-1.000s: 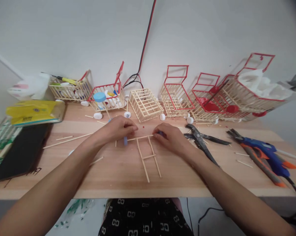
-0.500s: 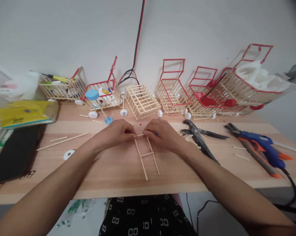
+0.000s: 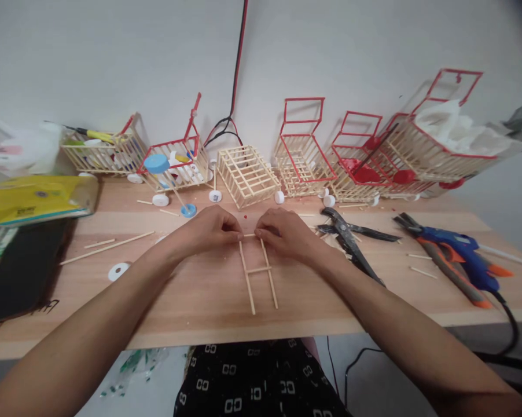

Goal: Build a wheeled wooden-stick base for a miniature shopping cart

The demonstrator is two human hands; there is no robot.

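A small ladder-like frame of thin wooden sticks (image 3: 258, 270) lies flat on the wooden table (image 3: 209, 301) in front of me. Its far crossbar is pinched from both sides: my left hand (image 3: 211, 227) grips the left end and my right hand (image 3: 282, 231) grips the right end, fingertips almost meeting. Two long rails run toward me with one rung between them.
Black pliers (image 3: 348, 237) and a blue-orange glue gun (image 3: 454, 255) lie to the right. Stick-built cart models (image 3: 302, 153) line the wall, some with red frames. Loose sticks (image 3: 109, 246), bottle caps (image 3: 161, 200), a yellow pack (image 3: 35, 197) and a black pad (image 3: 22, 266) are on the left.
Both hands have closed in toward each other on the frame's far crossbar. The view has shifted a little, so the table items sit slightly higher and further left.
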